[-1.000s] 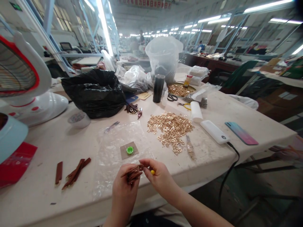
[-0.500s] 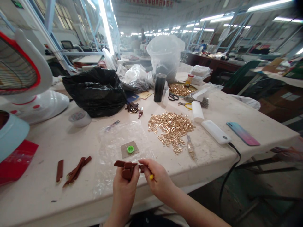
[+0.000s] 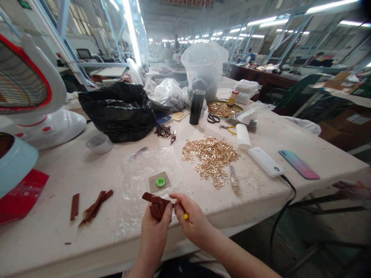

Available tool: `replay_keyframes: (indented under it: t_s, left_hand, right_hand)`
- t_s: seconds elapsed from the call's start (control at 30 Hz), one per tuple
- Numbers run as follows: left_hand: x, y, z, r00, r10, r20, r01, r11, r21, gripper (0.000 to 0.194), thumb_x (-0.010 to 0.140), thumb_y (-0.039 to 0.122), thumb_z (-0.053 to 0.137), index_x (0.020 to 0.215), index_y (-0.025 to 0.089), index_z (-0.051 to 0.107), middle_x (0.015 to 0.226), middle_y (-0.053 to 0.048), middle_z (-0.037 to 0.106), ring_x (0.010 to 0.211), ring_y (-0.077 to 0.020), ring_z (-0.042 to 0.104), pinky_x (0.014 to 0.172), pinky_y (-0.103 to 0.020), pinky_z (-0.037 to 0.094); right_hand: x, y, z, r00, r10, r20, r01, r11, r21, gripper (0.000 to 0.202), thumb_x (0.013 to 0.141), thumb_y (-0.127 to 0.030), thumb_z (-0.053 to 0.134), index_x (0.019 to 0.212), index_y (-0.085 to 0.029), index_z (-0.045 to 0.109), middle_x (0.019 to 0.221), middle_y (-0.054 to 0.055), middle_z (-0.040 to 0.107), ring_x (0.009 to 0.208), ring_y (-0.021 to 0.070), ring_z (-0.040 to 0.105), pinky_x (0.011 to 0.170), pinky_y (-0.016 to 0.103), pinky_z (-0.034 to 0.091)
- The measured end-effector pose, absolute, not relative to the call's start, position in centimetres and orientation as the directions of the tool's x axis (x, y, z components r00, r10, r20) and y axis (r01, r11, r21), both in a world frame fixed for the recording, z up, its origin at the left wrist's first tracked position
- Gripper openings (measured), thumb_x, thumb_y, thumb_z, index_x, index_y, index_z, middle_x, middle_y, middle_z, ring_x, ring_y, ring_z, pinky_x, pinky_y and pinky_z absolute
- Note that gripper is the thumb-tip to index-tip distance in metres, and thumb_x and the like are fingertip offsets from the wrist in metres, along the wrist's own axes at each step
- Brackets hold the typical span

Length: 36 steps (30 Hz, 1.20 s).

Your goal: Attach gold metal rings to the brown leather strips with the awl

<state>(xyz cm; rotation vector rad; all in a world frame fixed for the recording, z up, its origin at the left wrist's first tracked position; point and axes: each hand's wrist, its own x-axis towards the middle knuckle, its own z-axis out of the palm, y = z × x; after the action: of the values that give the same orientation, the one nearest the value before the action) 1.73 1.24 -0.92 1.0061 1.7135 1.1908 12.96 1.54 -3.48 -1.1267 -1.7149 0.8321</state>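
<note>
My left hand [image 3: 155,229] is closed round a small bunch of brown leather straps [image 3: 157,206] above the table's front edge. My right hand [image 3: 193,220] meets it at the straps' right end, thumb and fingers pinched. From the right fist pokes the yellow end of a thin tool [image 3: 186,216]; the rest of it is hidden. Just beyond the hands, a bright green cap [image 3: 160,182] rests on a cardboard square [image 3: 152,187], on a clear plastic sheet [image 3: 130,208]. More brown straps [image 3: 94,208] lie crossed at the left, beside a single strap [image 3: 74,206].
Gold rings [image 3: 213,154] are heaped mid-table. Right of them lie a white power bank [image 3: 265,161] with a cable and a phone [image 3: 298,164]. A black bag [image 3: 118,112], white cup [image 3: 99,144] and heater [image 3: 43,127] stand left. Behind are a dark tumbler [image 3: 197,107] and scissors [image 3: 213,119].
Both hands stay together at the straps, with only slight finger movement. The strap bunch has tilted a little in my left hand. The whole view has shifted slightly.
</note>
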Motion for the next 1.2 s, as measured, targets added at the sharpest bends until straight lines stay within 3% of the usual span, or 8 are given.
replay_keyframes:
  t_s: [0.27, 0.47, 0.6, 0.7, 0.8, 0.93, 1.07, 1.2]
  left_hand:
    - [1.0, 1.5, -1.4, -0.138, 0.896, -0.421, -0.138, 0.403, 0.905, 0.033, 0.064, 0.046, 0.063, 0.058, 0.018, 0.045, 0.04, 0.008, 0.041, 0.037, -0.0063, 0.032, 0.038, -0.019, 0.022]
    - [0.7, 1.1, -0.8, -0.26, 0.934, -0.244, 0.145, 0.288, 0.947, 0.033, 0.064, 0.044, 0.062, 0.05, 0.018, 0.048, 0.04, 0.007, 0.04, 0.04, -0.0086, 0.034, 0.04, -0.022, 0.026]
    - [0.8, 0.8, -0.6, -0.292, 0.951, -0.104, 0.291, 0.192, 0.937, 0.028, 0.064, 0.042, 0.062, 0.051, 0.019, 0.052, 0.044, 0.005, 0.045, 0.044, -0.0115, 0.041, 0.043, -0.023, 0.031]
    - [0.7, 0.9, -1.1, -0.243, 0.95, -0.198, 0.231, 0.255, 0.939, 0.031, 0.064, 0.044, 0.063, 0.051, 0.018, 0.051, 0.043, 0.005, 0.045, 0.043, -0.0108, 0.039, 0.04, -0.022, 0.028]
    - [0.5, 1.1, -1.5, -0.183, 0.914, -0.363, 0.015, 0.372, 0.928, 0.036, 0.064, 0.048, 0.063, 0.052, 0.018, 0.046, 0.039, 0.007, 0.041, 0.038, -0.0078, 0.033, 0.037, -0.02, 0.023]
    - [-0.5, 1.6, -1.0, 0.004, 0.897, -0.443, -0.203, 0.434, 0.878, 0.034, 0.067, 0.045, 0.064, 0.058, 0.017, 0.048, 0.04, 0.007, 0.042, 0.038, -0.0063, 0.034, 0.038, -0.019, 0.024]
    - [-1.1, 1.7, -0.1, 0.178, 0.855, -0.487, -0.151, 0.513, 0.845, 0.037, 0.066, 0.047, 0.065, 0.055, 0.016, 0.048, 0.038, 0.006, 0.043, 0.037, -0.005, 0.033, 0.038, -0.018, 0.023]
    - [-0.7, 1.3, 0.5, 0.114, 0.873, -0.474, -0.041, 0.481, 0.876, 0.041, 0.064, 0.053, 0.062, 0.052, 0.017, 0.046, 0.036, 0.006, 0.041, 0.036, -0.006, 0.032, 0.038, -0.019, 0.022]
  right_hand:
    - [12.9, 1.9, -2.9, -0.21, 0.922, 0.327, 0.344, 0.382, -0.858, 0.031, 0.085, -0.016, 0.04, 0.115, -0.017, 0.047, 0.085, 0.007, 0.06, 0.072, 0.016, 0.056, 0.068, 0.029, 0.046]
    - [12.7, 2.0, -2.6, -0.206, 0.96, 0.188, 0.157, 0.223, -0.962, 0.027, 0.085, -0.02, 0.042, 0.112, -0.017, 0.048, 0.069, -0.002, 0.051, 0.057, 0.0101, 0.049, 0.052, 0.021, 0.04]
    - [12.5, 1.8, -2.3, -0.18, 0.961, 0.211, 0.276, 0.255, -0.927, 0.03, 0.082, -0.015, 0.043, 0.112, -0.019, 0.049, 0.071, -0.001, 0.053, 0.057, 0.0105, 0.048, 0.054, 0.022, 0.039]
    - [12.2, 1.7, -2.3, -0.163, 0.959, 0.23, 0.35, 0.274, -0.896, 0.031, 0.082, -0.013, 0.042, 0.112, -0.019, 0.049, 0.073, 0.001, 0.056, 0.059, 0.0117, 0.05, 0.057, 0.023, 0.04]
    - [12.4, 1.5, -2.2, -0.15, 0.967, 0.208, 0.316, 0.246, -0.916, 0.027, 0.082, -0.015, 0.044, 0.108, -0.018, 0.05, 0.074, 0.002, 0.058, 0.062, 0.0126, 0.053, 0.058, 0.023, 0.042]
    - [13.6, 1.7, -1.2, -0.294, 0.923, 0.247, 0.236, 0.32, -0.917, 0.02, 0.082, -0.017, 0.049, 0.1, -0.019, 0.055, 0.079, 0.003, 0.061, 0.065, 0.0128, 0.056, 0.059, 0.023, 0.045]
    - [15.0, 2.4, -0.3, -0.414, 0.839, 0.353, 0.222, 0.469, -0.855, 0.014, 0.083, -0.02, 0.051, 0.093, -0.02, 0.062, 0.084, 0.005, 0.062, 0.076, 0.0147, 0.058, 0.069, 0.025, 0.046]
    - [15.3, 3.2, -0.2, -0.414, 0.833, 0.367, 0.219, 0.482, -0.848, 0.009, 0.081, -0.025, 0.056, 0.08, -0.019, 0.062, 0.074, 0.003, 0.059, 0.068, 0.0136, 0.055, 0.063, 0.024, 0.045]
